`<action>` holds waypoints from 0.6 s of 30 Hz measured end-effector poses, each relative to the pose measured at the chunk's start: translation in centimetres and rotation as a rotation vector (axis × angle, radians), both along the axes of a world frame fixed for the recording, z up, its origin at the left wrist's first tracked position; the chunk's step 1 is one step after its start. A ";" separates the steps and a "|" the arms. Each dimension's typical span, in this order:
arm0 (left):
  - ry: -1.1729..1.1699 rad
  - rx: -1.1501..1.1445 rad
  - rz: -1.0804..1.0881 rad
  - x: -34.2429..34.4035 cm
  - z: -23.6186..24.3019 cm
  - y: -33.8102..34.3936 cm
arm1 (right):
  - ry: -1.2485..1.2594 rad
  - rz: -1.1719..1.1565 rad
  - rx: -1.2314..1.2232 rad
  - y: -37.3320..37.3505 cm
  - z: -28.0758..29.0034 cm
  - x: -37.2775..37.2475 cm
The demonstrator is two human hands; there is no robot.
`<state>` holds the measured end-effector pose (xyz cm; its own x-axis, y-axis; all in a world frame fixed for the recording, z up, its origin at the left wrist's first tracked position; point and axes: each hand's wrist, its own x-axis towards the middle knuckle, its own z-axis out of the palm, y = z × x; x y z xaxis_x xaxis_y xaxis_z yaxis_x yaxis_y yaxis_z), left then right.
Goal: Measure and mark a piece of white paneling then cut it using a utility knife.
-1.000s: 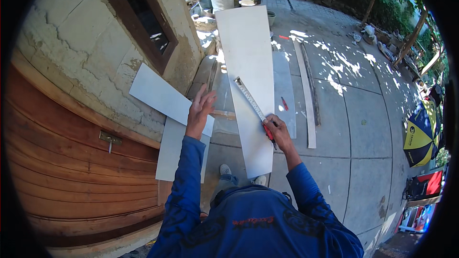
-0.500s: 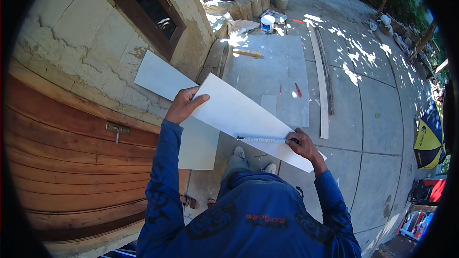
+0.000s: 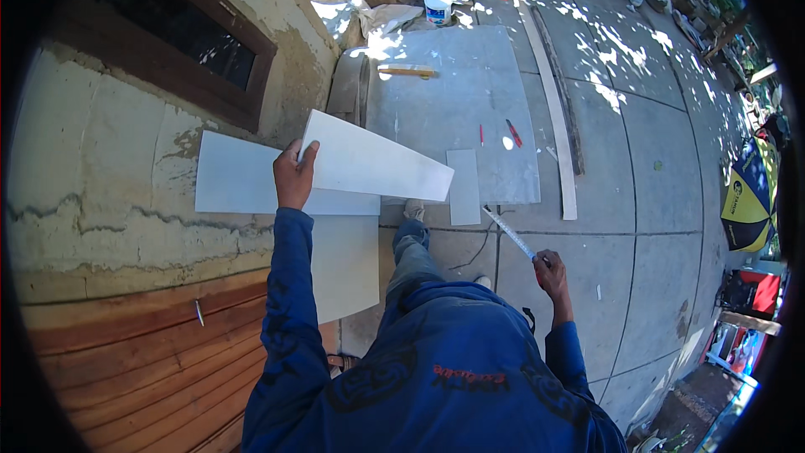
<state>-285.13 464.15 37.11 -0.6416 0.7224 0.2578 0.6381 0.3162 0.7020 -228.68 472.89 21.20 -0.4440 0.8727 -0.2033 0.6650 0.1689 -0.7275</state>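
Note:
My left hand (image 3: 294, 176) grips one end of a narrow white board (image 3: 377, 159), thumb on its face, and holds it up at a slant. The board's other end hangs free above the ground. My right hand (image 3: 550, 275) is closed around a tape measure, its case mostly hidden in the fingers. The white tape blade (image 3: 511, 235) sticks out toward the upper left, apart from the board. Behind the held board, a pale blue-white panel (image 3: 235, 174) lies near the wall, and a cream panel (image 3: 345, 260) sits below it.
A large grey sheet (image 3: 495, 75) lies ahead with a red utility knife (image 3: 514, 132), a thin red pencil-like stick (image 3: 481, 134) and a yellowish bar (image 3: 408, 70). A small grey panel (image 3: 464, 189) overlaps its near edge. Long strips (image 3: 553, 109) lie right; a white bucket (image 3: 438, 8) stands beyond.
My right hand has let go of the board and moved away with the tape measure, its blade now off the board. My left hand has shifted left with the board.

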 end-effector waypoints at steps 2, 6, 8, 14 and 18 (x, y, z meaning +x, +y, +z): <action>0.042 0.030 0.024 -4.8 -3.4 2.4 | -0.101 0.017 0.033 -0.9 -2.3 0.0; 0.019 -0.097 0.099 -12.0 -7.4 6.9 | -0.151 -0.425 -0.320 -4.1 -2.7 -2.0; 0.117 -0.226 0.168 -15.9 -10.2 8.8 | -0.135 -0.519 -0.394 -3.8 -2.2 -4.3; 0.110 -0.305 0.213 -26.4 -15.9 11.0 | -0.137 -0.528 -0.471 -2.7 1.0 -10.2; 0.068 -0.336 0.203 -32.2 -18.4 12.1 | -0.142 -0.519 -0.493 -1.5 1.6 -12.3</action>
